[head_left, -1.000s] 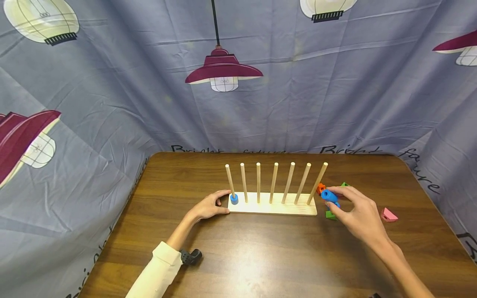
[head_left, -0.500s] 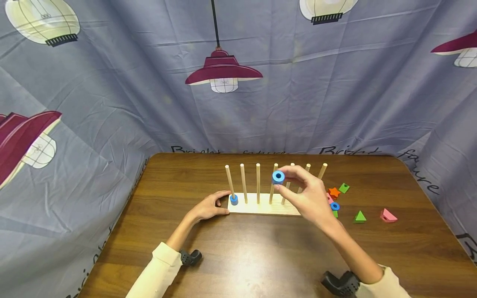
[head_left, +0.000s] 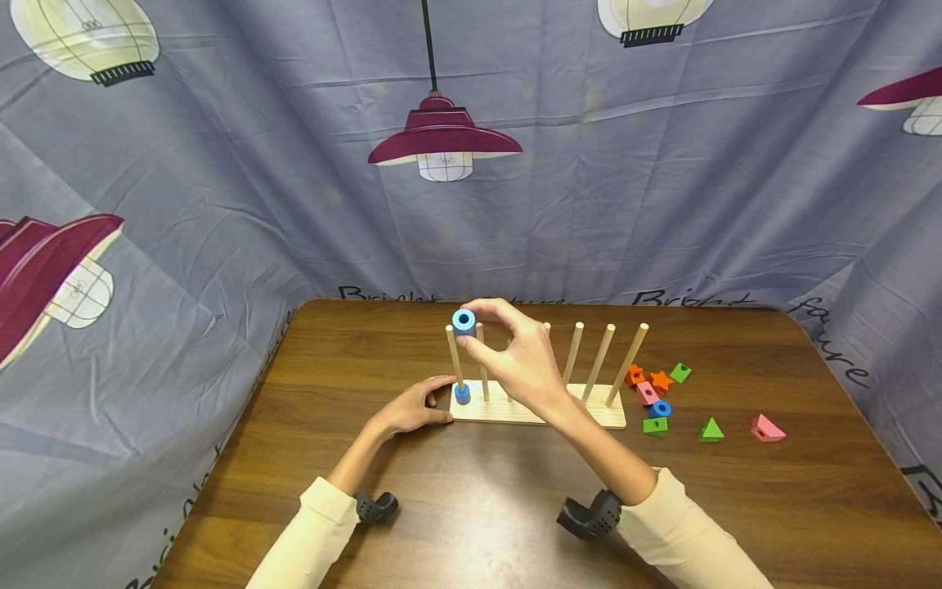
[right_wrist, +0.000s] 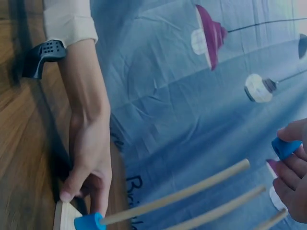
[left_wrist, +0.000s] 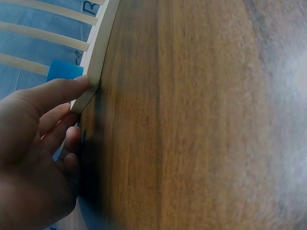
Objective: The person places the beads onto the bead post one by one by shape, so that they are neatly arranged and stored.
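- Pinching a blue ring [head_left: 464,321] between thumb and fingers, the right hand [head_left: 515,360] holds it at the center of the frame, just above the top of the leftmost peg [head_left: 454,357].
- At the foot of this peg another blue ring [head_left: 462,394] sits on the wooden base [head_left: 537,409].
- Left hand [head_left: 412,409] rests with relaxed fingers against the left end of the base, holding nothing.
- Small colored shapes [head_left: 657,401] lie on the table [head_left: 471,507], right of the base.
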`<state>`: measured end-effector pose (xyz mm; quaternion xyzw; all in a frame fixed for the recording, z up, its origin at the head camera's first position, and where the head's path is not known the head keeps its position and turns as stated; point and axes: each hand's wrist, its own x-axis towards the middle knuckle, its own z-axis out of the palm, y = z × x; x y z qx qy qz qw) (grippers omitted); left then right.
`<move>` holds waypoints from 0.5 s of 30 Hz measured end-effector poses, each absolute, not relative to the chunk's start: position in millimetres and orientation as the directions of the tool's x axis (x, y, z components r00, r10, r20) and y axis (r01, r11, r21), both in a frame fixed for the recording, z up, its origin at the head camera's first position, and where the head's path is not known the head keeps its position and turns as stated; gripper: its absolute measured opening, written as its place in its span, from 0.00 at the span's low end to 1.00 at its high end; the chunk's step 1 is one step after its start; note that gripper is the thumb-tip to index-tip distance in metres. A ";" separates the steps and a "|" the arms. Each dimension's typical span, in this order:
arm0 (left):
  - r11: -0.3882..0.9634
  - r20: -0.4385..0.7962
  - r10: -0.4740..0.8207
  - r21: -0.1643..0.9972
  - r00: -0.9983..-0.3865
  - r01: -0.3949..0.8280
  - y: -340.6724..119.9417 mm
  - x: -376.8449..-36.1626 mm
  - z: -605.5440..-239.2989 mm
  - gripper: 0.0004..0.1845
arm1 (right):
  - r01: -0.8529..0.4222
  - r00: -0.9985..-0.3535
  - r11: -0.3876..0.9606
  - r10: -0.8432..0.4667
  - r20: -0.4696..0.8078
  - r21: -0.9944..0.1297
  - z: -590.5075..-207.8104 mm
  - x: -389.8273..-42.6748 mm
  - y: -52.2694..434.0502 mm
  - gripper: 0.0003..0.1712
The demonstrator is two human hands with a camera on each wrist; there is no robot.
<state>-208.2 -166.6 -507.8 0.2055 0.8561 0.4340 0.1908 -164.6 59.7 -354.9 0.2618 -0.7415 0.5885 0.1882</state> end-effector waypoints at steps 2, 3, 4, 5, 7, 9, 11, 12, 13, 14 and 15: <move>0.545 -0.157 0.512 0.819 -0.844 0.179 -167.1 -208.4 -507.7 0.37 | -0.620 -0.784 0.178 -0.166 0.598 -0.764 -355.5 -168.0 52.4 0.19; 0.547 -0.159 0.510 0.818 -0.845 0.176 -167.3 -208.4 -507.6 0.37 | -0.624 -0.781 0.191 -0.165 0.602 -0.758 -356.2 -169.5 49.1 0.19; 0.549 -0.163 0.508 0.817 -0.846 0.173 -167.5 -208.3 -507.4 0.37 | -0.626 -0.780 0.202 -0.164 0.604 -0.753 -356.9 -170.9 46.0 0.19; 0.549 -0.166 0.508 0.819 -0.845 0.168 -167.5 -208.2 -507.1 0.37 | -0.625 -0.780 0.211 -0.163 0.604 -0.751 -357.9 -172.2 43.3 0.19; 0.545 -0.164 0.508 0.822 -0.846 0.168 -167.4 -207.8 -507.0 0.37 | -0.620 -0.784 0.225 -0.156 0.600 -0.752 -360.0 -174.7 38.8 0.19; 0.544 -0.167 0.505 0.823 -0.847 0.163 -166.9 -207.5 -506.8 0.37 | -0.613 -0.789 0.237 -0.141 0.597 -0.754 -362.5 -177.0 35.3 0.19; 0.543 -0.172 0.502 0.825 -0.848 0.154 -166.2 -207.2 -506.5 0.37 | -0.601 -0.798 0.242 -0.123 0.590 -0.762 -365.3 -178.9 32.6 0.19; 0.543 -0.172 0.498 0.826 -0.850 0.151 -165.8 -207.1 -506.4 0.37 | -0.594 -0.802 0.243 -0.116 0.585 -0.767 -366.8 -179.7 31.6 0.18; 0.546 -0.175 0.494 0.825 -0.851 0.147 -165.6 -207.2 -506.2 0.37 | -0.588 -0.807 0.244 -0.109 0.580 -0.772 -368.3 -180.3 30.6 0.18; 0.547 -0.179 0.492 0.824 -0.852 0.144 -165.3 -207.1 -506.0 0.37 | -0.580 -0.813 0.246 -0.102 0.574 -0.777 -370.1 -180.9 29.8 0.18; 0.548 -0.178 0.492 0.824 -0.852 0.144 -165.1 -207.2 -505.9 0.37 | -0.569 -0.820 0.247 -0.093 0.565 -0.785 -371.7 -181.4 29.2 0.18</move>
